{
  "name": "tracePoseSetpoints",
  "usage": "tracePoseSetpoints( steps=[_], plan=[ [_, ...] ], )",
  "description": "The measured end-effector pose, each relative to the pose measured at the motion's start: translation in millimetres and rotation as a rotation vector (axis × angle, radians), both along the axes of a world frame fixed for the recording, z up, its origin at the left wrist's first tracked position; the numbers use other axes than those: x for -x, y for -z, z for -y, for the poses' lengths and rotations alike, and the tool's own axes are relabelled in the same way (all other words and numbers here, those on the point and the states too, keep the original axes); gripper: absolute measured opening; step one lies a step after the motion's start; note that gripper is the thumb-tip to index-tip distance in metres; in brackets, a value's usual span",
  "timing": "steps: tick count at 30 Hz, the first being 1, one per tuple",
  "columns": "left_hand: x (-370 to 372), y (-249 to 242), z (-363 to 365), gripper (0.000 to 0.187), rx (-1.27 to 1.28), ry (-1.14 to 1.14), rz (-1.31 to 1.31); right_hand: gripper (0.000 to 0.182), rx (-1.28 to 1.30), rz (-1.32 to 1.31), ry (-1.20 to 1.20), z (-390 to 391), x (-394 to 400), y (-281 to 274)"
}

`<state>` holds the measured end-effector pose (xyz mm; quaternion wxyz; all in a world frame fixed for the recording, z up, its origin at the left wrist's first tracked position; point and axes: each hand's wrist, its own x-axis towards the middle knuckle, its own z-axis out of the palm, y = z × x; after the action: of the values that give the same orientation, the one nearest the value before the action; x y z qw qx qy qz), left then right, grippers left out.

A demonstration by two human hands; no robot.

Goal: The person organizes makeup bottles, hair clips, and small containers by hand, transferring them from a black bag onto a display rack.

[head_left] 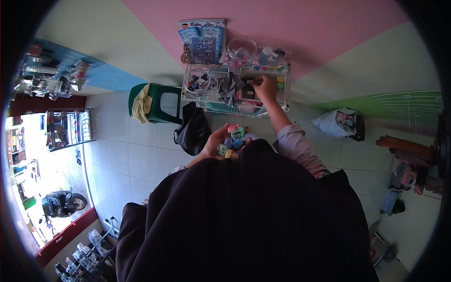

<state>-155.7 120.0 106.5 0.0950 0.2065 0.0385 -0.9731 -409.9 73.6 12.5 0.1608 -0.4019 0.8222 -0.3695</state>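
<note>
My left hand [214, 143] is cupped close to my body. It holds a cluster of small coloured items [237, 133] in green, pink, blue and yellow, too small to name. My right hand [266, 88] reaches over a white tray [285, 101] on top of a rack, with its fingers pinched over dark items [247, 92] there. What it grips, if anything, I cannot make out. Yellow and green small pieces [280, 82] lie at the tray's right side. Left of the hand is a grey cloth-like bundle [229, 86].
On the rack stand a round clear tub [242, 50], a clear bottle [266, 55], blue printed packs [205, 47] and a round container of small dark pieces [197, 83]. A green stool [149, 114], black bag [193, 129] and white plastic bag [336, 123] are on the tiled floor.
</note>
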Motion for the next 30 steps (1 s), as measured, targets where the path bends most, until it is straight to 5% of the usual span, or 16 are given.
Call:
tracePoseSetpoints(
  steps=[6,8,14,17,21,24,27,30],
  plan=[
    [2.1,-3.3,-1.0,0.047,-0.004,-0.031,0.08,0.027,-0.136,0.014,0.003,5.0,-1.3,-5.1],
    [-0.6,0.4,1.3,0.048,-0.056,0.002,-0.097,0.027,-0.194,-0.006,0.008,6.8,-2.2,-10.8],
    [-1.6,-5.0,10.5,0.038,-0.22,-0.122,-0.111,0.032,-0.081,-0.026,-0.022,3.1,-4.2,-13.2],
    [-0.4,-0.3,11.6,0.036,-0.257,-0.172,-0.161,0.029,0.276,0.133,0.027,-24.2,-39.9,-69.9],
    [1.0,2.0,3.6,0.034,-0.3,-0.193,-0.131,0.029,0.125,0.973,-0.1,-102.1,-75.4,-91.3],
    [5.3,-2.8,10.8,0.035,-0.284,-0.267,-0.049,0.043,0.317,0.949,-0.398,-136.5,-92.1,-114.5],
    [8.0,7.5,15.7,0.04,-0.171,-0.238,-0.225,0.052,0.337,0.326,-0.707,-131.2,-99.6,-136.4],
    [9.7,9.2,15.2,0.042,-0.145,-0.258,-0.211,0.045,0.305,0.226,-0.7,-126.8,-103.3,-134.3]
  ],
)
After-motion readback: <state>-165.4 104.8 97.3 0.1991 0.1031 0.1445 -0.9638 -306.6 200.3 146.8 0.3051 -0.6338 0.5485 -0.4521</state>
